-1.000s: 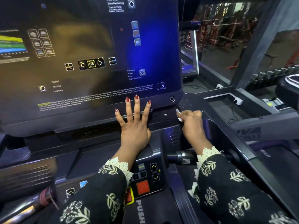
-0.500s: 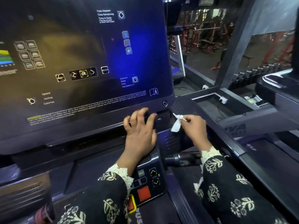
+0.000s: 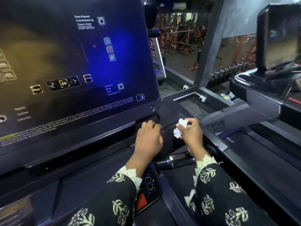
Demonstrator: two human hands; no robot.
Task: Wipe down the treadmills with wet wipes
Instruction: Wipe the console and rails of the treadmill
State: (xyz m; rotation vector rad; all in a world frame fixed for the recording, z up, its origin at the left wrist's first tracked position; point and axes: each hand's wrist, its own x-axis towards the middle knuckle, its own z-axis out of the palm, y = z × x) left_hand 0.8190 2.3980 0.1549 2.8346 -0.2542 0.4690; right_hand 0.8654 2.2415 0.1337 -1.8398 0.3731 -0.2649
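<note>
The wet wipe [image 3: 179,130] is a small, white, crumpled wad, bunched into two lumps, one farther and one nearer. There is one wipe. It is pinched in the right hand [image 3: 193,136], whose fingers and thumb are curled closely around it. Most of the wad sticks out on the hand's left side, toward the other hand. It sits over the right end of the dark ledge [image 3: 114,134] under the treadmill's screen [image 3: 73,66]; whether it touches the surface cannot be told.

Two hands show. The left hand [image 3: 149,139] is just left of the wipe and apart from it, knuckles up, its fingers curled in against the ledge.

Both arms wear dark, flower-printed sleeves [image 3: 219,201] with pale lace cuffs. Near the left wrist is one keypad [image 3: 150,185] with two arrow keys and one red button [image 3: 141,201]. One dark handle [image 3: 176,160] lies below the right wrist.

Two treadmills are in view: the near one under the hands, and a second treadmill [image 3: 276,46] to the far right with its own dark console.
</note>
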